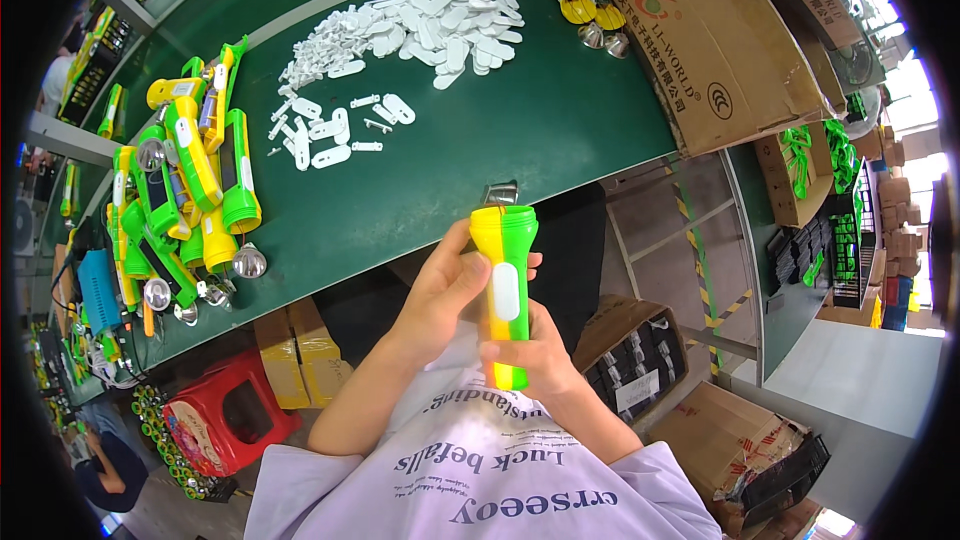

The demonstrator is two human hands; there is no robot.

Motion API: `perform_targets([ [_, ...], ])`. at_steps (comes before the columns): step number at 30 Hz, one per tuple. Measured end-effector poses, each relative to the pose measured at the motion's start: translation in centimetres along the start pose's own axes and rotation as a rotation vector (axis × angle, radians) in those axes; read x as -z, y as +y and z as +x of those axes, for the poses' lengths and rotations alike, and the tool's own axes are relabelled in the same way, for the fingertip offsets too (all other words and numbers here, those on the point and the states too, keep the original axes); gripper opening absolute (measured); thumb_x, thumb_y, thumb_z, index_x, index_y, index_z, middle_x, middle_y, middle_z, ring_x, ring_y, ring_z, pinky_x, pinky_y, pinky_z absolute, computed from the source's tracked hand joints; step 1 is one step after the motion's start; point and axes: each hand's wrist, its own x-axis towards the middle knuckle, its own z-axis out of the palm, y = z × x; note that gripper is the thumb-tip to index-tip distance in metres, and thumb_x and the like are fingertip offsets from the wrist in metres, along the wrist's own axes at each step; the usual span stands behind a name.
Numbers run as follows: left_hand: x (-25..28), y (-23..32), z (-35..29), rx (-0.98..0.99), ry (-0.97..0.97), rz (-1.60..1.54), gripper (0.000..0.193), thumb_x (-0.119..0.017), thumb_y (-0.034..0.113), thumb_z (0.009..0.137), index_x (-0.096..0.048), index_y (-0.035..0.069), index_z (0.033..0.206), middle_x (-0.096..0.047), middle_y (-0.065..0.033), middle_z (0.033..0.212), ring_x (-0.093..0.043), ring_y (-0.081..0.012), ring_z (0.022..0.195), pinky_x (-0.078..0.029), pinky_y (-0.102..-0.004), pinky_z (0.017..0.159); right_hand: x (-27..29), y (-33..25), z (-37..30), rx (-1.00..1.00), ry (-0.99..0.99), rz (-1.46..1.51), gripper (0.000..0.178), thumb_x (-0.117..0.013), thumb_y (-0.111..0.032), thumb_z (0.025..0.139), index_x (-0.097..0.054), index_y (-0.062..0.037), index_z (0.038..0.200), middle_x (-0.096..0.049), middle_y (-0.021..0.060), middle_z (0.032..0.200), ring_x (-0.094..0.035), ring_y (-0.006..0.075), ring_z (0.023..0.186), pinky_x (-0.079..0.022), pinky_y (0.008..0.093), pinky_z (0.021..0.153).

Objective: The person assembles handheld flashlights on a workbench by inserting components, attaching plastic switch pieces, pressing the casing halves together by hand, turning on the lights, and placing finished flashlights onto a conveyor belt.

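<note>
A yellow and green flashlight body stands nearly upright in front of my chest, with a white oval panel facing up. My left hand wraps its upper part, thumb along the yellow side. Lower down, my right hand closes around the green side near the narrow end. A silver reflector shows just beyond the flashlight's wide threaded end, close to the table edge; whether it is joined by wires I cannot tell. Both hands are over the near edge of the green table.
White oval covers and small white parts lie heaped at the far middle. Flashlight bodies with dangling reflectors crowd the left. A large carton stands at right. Below are a red stool and an open box.
</note>
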Motion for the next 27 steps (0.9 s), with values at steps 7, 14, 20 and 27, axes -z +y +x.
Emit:
perform_targets([
  [7,0.8,-0.4,-0.1,0.079,-0.203,-0.227,0.067,-0.067,0.035,0.091,-0.035,0.005,0.141,-0.056,-0.0223,0.126,-0.062,-0.0301,0.108,-0.052,-0.0428,0.092,-0.1,0.5,-0.2,-0.017,-0.063,0.127,0.028,-0.076,-0.013,0.076,-0.054,-0.0003,0.088,-0.057,0.0059,0.073,-0.058,0.0145,0.052,-0.05,0.0262,0.046],
  [14,2.2,-1.1,0.9,0.052,-0.351,-0.517,0.088,-0.084,0.021,0.075,-0.032,0.002,0.143,-0.062,-0.0205,0.108,-0.066,-0.0318,0.097,-0.054,-0.0428,0.087,0.3,0.9,-0.5,-0.147,-0.304,0.249,0.032,-0.076,-0.013,0.076,-0.053,0.001,0.094,-0.056,0.0071,0.075,-0.059,0.0167,0.054,-0.05,0.0276,0.046],
  [20,2.2,-1.2,0.8,0.026,-0.388,-0.543,0.077,-0.082,0.016,0.066,-0.043,-0.002,0.13,-0.064,-0.0141,0.087,-0.065,-0.0245,0.082,-0.054,-0.0364,0.076,-0.8,1.1,-1.0,-0.11,-0.168,0.102,0.04,-0.074,-0.009,0.078,-0.05,0.002,0.108,-0.058,0.0102,0.087,-0.063,0.0207,0.067,-0.052,0.0313,0.058],
  [27,1.5,-0.8,-0.1,-0.051,-0.451,-0.618,0.072,-0.078,0.012,0.069,-0.039,-0.003,0.128,-0.062,-0.0167,0.086,-0.066,-0.0271,0.08,-0.056,-0.038,0.073,-0.9,1.3,-0.9,-0.056,-0.288,0.013,0.043,-0.075,-0.007,0.077,-0.051,0.0035,0.112,-0.06,0.0103,0.088,-0.064,0.0211,0.075,-0.052,0.0317,0.066],
])
